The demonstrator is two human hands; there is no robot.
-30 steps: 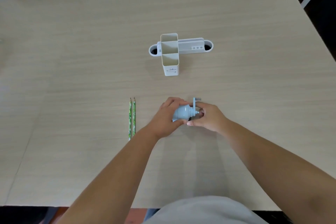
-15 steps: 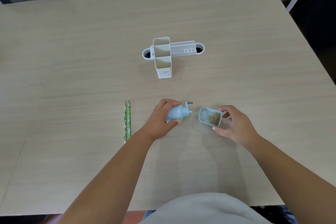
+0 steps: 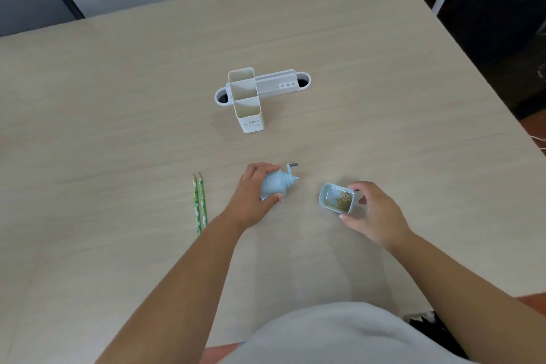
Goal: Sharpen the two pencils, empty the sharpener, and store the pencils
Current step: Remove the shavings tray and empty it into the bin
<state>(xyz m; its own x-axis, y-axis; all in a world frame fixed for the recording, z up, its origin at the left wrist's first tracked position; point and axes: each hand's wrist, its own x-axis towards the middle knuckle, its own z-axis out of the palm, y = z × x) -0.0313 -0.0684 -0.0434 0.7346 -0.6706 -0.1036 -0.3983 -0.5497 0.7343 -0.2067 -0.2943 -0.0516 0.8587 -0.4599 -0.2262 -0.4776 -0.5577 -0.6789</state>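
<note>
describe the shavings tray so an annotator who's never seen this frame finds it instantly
On the light wooden table, look near the front edge, right of the pale blue crank sharpener that the left hand grips. The shavings tray is the small pale blue open box that the right hand holds. Only it contains brown pencil shavings; the white desk organiser stands farther back.

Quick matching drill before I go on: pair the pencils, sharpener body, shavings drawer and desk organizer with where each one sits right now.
1. pencils
2. sharpener body
3. shavings drawer
4. desk organizer

A. held by the right hand, shavings inside
B. standing alone, farther back on the table
C. lying side by side, untouched
D. gripped by the left hand

Pairs: 1-C, 2-D, 3-A, 4-B
</note>
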